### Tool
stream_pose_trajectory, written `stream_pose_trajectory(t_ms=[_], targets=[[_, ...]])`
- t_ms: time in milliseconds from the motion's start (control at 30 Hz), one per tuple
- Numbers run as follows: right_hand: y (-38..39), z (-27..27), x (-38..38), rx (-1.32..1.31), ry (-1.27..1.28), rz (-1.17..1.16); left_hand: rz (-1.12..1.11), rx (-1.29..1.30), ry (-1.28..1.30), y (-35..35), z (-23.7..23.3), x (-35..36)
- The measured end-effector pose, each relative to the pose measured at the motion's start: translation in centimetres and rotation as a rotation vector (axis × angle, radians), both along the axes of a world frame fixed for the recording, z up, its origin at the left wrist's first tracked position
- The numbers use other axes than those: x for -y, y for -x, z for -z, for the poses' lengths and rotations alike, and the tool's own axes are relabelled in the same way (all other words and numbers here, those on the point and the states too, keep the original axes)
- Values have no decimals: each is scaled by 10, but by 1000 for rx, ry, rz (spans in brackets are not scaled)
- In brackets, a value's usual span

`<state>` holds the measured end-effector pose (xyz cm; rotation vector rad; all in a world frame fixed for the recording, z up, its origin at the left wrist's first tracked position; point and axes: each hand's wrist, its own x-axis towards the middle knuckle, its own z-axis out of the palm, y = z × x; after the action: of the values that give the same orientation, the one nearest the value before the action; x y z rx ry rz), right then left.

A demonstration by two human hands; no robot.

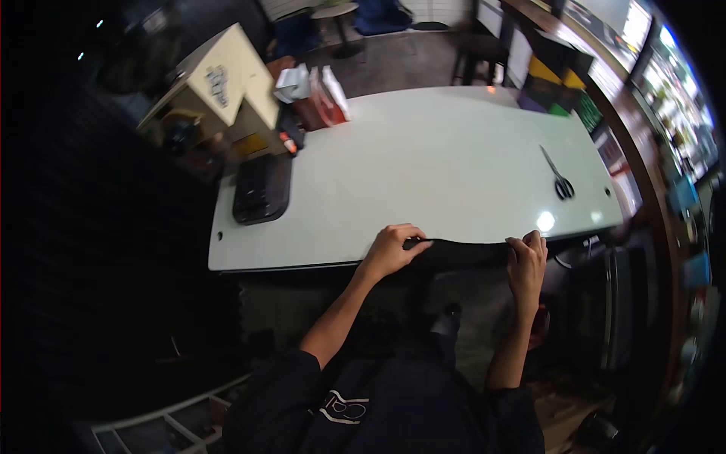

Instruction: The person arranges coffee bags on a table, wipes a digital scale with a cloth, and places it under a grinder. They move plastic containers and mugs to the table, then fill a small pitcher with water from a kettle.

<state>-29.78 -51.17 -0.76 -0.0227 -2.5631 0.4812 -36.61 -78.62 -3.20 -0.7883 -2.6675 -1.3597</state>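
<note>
A black cloth-like piece (465, 252) hangs between my two hands at the near edge of the white table (423, 166). My left hand (395, 248) pinches its left end, with the fingers over the table's edge. At its right end my right hand (527, 257) is closed on the top corner. The upper edge of the piece runs nearly straight, sagging slightly, and its lower part is lost in the dark. Scissors (561, 181) with black handles lie on the table, beyond my right hand, blades pointing away.
On the table's left are a black device (262, 189) and a wooden house-shaped box (231, 76). Paper bags (314, 98) stand at the back left, and a black and yellow box (552, 76) at the back right. A dark stool (482, 53) is beyond the table.
</note>
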Motion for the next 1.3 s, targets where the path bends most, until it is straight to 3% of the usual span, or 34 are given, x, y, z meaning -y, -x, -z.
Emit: stream_pose_trajectory(t_ms=[33, 100, 133, 233, 300, 367, 433, 467, 567, 633, 767, 833, 900, 1033, 1167, 1233, 1300], targets=[[17, 1, 18, -2, -5, -37, -97, -26, -51, 4, 1, 20], [54, 18, 48, 7, 201, 107, -220, -45, -83, 10, 1, 48], [73, 31, 62, -31, 104, 153, -265, -40, -87, 12, 4, 57], [120, 57, 103, 126, 233, 243, -457, -130, -41, 18, 31, 61], [150, 82, 118, 32, 336, 195, -516, -138, -38, 23, 48, 55], [174, 94, 128, 65, 456, 29, -621, -81, -170, 29, 60, 44], [203, 119, 138, -103, 335, -230, -685, -128, -175, 45, 71, 37], [210, 128, 139, 128, 63, -192, -714, -103, -149, 51, 72, 34], [243, 135, 145, 111, -38, -181, -778, -56, -130, 72, 93, 23], [270, 138, 147, 180, -44, -233, -858, 112, -99, 82, 80, 17], [321, 139, 192, 90, -72, -571, -1074, 2, -17, 95, 86, 36], [350, 144, 228, 109, -65, -730, -1195, -251, 114, 101, 87, 61], [366, 145, 269, 123, -80, -848, -1320, -107, 40, 104, 91, 81], [344, 145, 333, 139, -93, -1107, -1482, -19, 88, 58, 84, 115], [259, 159, 378, 98, -170, -1514, -1686, 1, -25, -27, 100, 138], [204, 156, 378, 180, -53, -1704, -1785, 59, 45, -56, 101, 145], [179, 143, 364, 169, 34, -1660, -1838, 85, 70, -60, 104, 143]])
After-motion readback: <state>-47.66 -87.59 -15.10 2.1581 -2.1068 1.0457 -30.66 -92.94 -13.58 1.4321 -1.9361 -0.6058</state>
